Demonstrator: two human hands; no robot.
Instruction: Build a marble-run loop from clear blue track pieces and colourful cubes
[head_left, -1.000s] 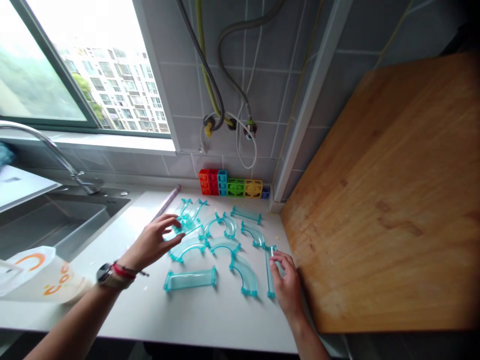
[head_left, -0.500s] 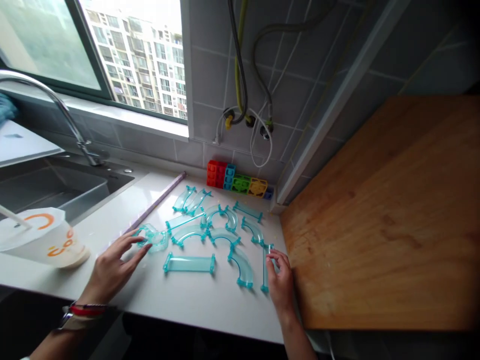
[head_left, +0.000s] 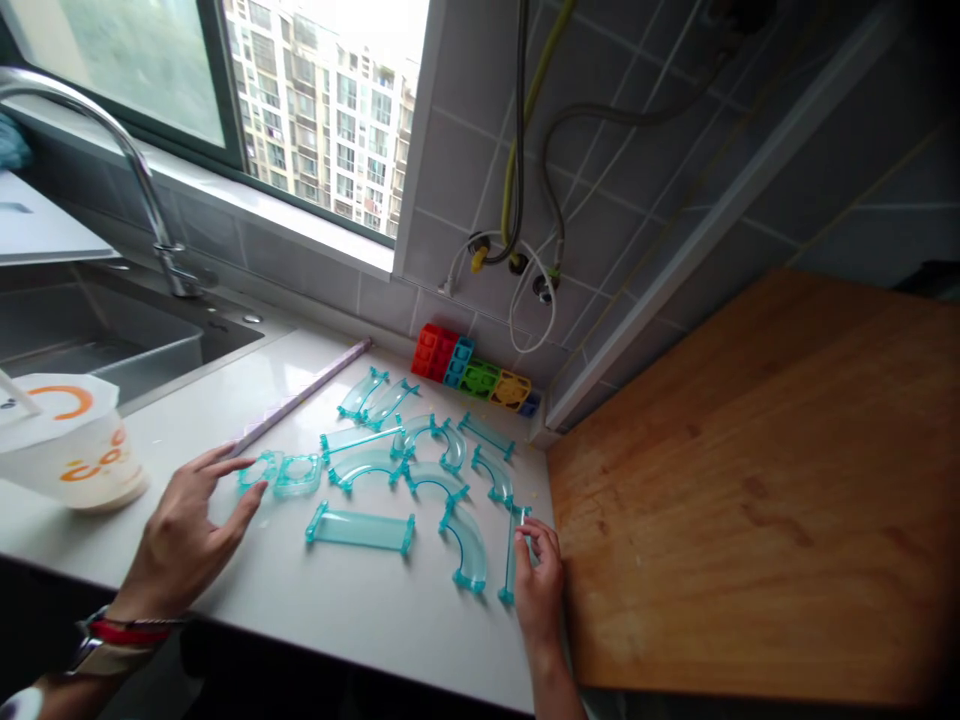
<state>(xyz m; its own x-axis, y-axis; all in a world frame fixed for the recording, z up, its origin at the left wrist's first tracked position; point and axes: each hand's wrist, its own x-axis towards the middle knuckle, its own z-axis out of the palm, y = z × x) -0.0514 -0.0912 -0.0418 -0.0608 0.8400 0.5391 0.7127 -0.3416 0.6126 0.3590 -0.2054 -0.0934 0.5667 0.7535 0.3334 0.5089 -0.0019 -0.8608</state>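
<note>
My left hand [head_left: 187,520] is open, thumb and index finger apart at the near left edge of a clear teal square piece [head_left: 259,472]. That piece lies flat beside a second teal square piece [head_left: 298,475]. My right hand [head_left: 538,575] is closed, its fingertips at the upper part of a narrow straight teal track piece [head_left: 511,560] on the counter; the exact grip is partly hidden. Between the hands lie a wide straight track piece [head_left: 361,530], a curved track piece [head_left: 466,548] and several more straight and curved teal pieces.
Red blocks [head_left: 433,352], a green block [head_left: 478,378] and a yellow block [head_left: 512,390] stand along the wall. A lilac stick [head_left: 307,390] lies on the counter [head_left: 360,610]. A drink cup [head_left: 79,450] stands left, near the sink [head_left: 142,345]. A wooden board [head_left: 750,500] rises at right.
My left hand has moved left, and the teal square piece by it now lies beside the other square piece instead of bunched with it. The view has tilted; my right hand stays at its track piece.
</note>
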